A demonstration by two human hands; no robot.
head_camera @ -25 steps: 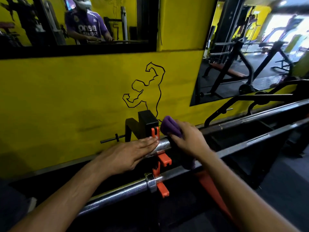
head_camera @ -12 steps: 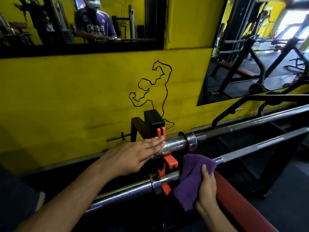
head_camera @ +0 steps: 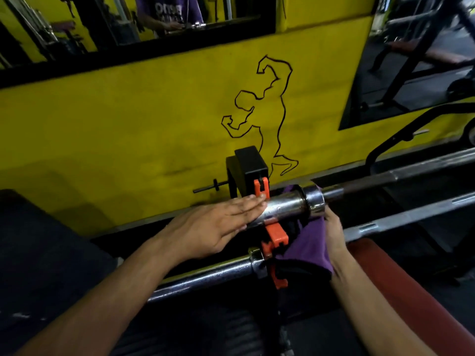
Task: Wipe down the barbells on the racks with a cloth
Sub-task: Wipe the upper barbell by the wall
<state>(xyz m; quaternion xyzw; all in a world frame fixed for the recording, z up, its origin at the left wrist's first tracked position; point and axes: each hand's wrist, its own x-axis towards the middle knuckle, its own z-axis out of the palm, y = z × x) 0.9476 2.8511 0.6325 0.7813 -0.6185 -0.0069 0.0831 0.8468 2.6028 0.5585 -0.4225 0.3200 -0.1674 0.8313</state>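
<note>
Against the yellow wall (head_camera: 115,129), we see the upper barbell (head_camera: 285,205) lying across the rack's orange hooks (head_camera: 275,233), its chrome sleeve at the rack's left end. Our left hand (head_camera: 216,227) presses flat on that sleeve, fingers straight and together. Our right hand (head_camera: 334,232) clutches the purple cloth (head_camera: 308,246) under the collar.

Gym, racked barbells (head_camera: 282,206), wall mirror (head_camera: 154,24), bodybuilder outline (head_camera: 264,116) on wall
</note>
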